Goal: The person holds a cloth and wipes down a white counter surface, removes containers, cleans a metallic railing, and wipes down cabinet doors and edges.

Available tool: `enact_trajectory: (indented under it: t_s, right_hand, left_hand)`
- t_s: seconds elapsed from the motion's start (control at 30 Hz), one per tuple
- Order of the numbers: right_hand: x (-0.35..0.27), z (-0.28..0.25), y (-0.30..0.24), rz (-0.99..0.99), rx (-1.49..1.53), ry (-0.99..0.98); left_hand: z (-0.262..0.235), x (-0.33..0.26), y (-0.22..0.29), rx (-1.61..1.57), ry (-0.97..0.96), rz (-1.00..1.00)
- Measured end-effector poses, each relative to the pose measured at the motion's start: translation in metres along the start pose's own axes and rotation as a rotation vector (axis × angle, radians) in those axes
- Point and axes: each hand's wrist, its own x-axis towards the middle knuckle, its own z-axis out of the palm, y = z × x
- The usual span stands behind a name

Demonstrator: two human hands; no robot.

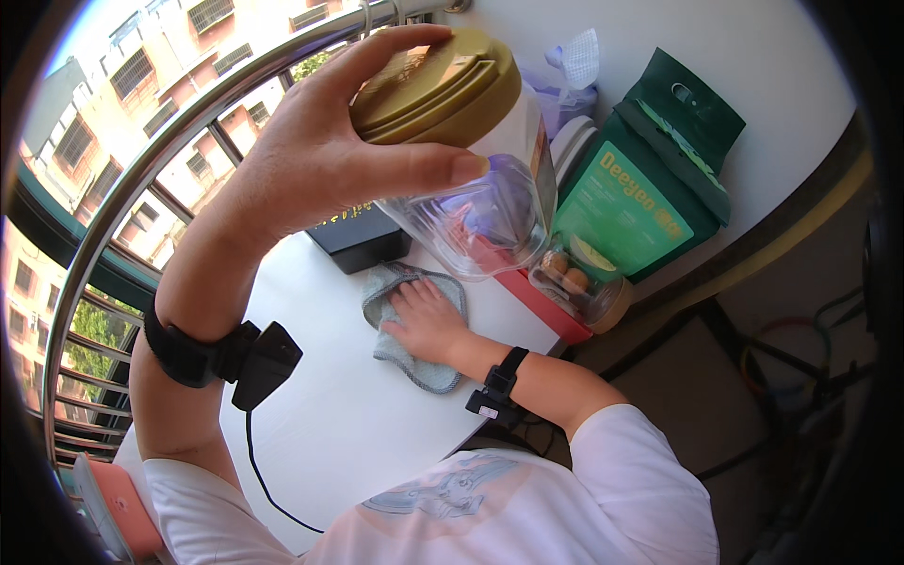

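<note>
Head view has your left hand (311,151) up close to the lens, fingers (414,171) wrapped around a clear plastic jar (490,202) with a gold lid (438,85). You've got it lifted well off the desk (330,424) and tilted, thumb along the lower side just under the lid and the other fingers curled over the top edge of it. There's a black strap (188,353) on that wrist with a small black unit and a cable hanging off it.

Your right hand (428,320) is lying flat, fingers spread, pressed down on a grey-blue cloth (414,367) on the white desk, so it's not gripping anything, just palm on fabric. It wears a black band too.

Behind the cloth sits a black box (358,245). Over on the right of the desk there's a green pouch (640,188) leaning against the wall, a smaller clear jar (579,278) with round brownish things in it just beside it, and a red edge of something under the lifted jar. A curved metal railing (141,179) runs along the left.
</note>
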Motion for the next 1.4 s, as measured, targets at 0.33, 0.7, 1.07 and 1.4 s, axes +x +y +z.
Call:
enact_trajectory:
  t_s: [0.33, 0.7, 1.07, 1.4]
  right_hand:
    - [-0.002, 0.002, 0.003, -0.034, 0.024, 0.081]
    - [-0.003, -0.004, -0.006, -0.040, 0.025, 0.017]
    - [-0.003, -0.004, 0.000, -0.064, 0.052, 0.070]
    - [-0.001, -0.001, 0.000, -0.066, 0.055, 0.082]
  left_hand:
    - [-0.021, 0.052, 0.069, -0.310, 0.405, 0.155]
    - [-0.026, 0.146, 0.021, 0.326, 0.336, 0.197]
    - [0.081, 0.184, -0.064, 0.413, 0.028, -0.020]
    - [0.055, 0.166, -0.067, 0.270, 0.094, -0.085]
